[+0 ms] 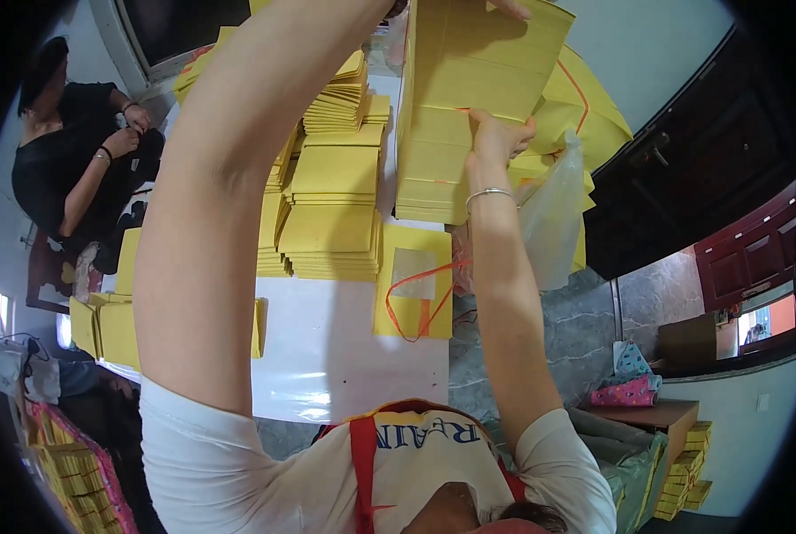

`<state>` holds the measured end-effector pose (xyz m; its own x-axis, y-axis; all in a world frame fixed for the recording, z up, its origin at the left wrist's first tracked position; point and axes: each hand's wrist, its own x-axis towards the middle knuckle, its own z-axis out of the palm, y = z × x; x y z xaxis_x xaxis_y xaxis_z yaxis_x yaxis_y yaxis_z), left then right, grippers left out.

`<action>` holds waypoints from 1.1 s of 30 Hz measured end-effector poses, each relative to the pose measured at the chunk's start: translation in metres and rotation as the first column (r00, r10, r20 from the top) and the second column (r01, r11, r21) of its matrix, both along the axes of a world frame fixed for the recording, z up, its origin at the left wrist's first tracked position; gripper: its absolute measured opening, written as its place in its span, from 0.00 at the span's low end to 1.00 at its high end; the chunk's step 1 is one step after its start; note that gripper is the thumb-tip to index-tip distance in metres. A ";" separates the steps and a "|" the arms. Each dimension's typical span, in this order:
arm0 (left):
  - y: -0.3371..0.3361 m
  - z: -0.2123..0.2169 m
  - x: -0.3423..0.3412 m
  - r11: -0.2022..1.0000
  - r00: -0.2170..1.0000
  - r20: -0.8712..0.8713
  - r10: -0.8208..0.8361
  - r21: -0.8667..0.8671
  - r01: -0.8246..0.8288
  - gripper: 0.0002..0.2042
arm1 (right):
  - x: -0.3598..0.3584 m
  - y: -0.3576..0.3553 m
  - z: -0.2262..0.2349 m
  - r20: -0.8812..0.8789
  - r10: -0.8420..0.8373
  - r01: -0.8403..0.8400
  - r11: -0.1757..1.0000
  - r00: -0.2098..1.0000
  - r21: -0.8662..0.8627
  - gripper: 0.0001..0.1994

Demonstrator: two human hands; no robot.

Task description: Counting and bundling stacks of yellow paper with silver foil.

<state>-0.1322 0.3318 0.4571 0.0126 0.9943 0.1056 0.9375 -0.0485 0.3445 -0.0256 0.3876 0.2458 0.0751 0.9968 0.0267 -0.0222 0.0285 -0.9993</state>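
A stack of large, creased yellow paper sheets (pixel 451 80) is tilted up at the far end of the white table. My right hand (pixel 500 138) grips its right side, with the thumb on the face and the fingers curled at the edge. My left arm reaches far forward to the top of the picture. Fingers that look like my left hand (pixel 509 8) touch the sheets' upper part; most of that hand is cut off. Left of the sheets stand piles of folded yellow paper packets (pixel 331 227). A yellow packet (pixel 416 245) with an orange-red string loop lies nearer me.
The white table (pixel 345 356) runs toward me. A translucent plastic bag (pixel 554 222) hangs at its right edge, beside more yellow paper (pixel 585 98). A person in black (pixel 69 160) sits at the left. A dark door (pixel 692 169) stands at the right.
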 end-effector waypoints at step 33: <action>0.013 -0.059 -0.071 0.965 0.398 0.891 0.221 -0.139 -0.224 0.40 | 0.041 0.055 0.002 -0.060 0.309 -0.287 0.927 0.949 0.243 0.20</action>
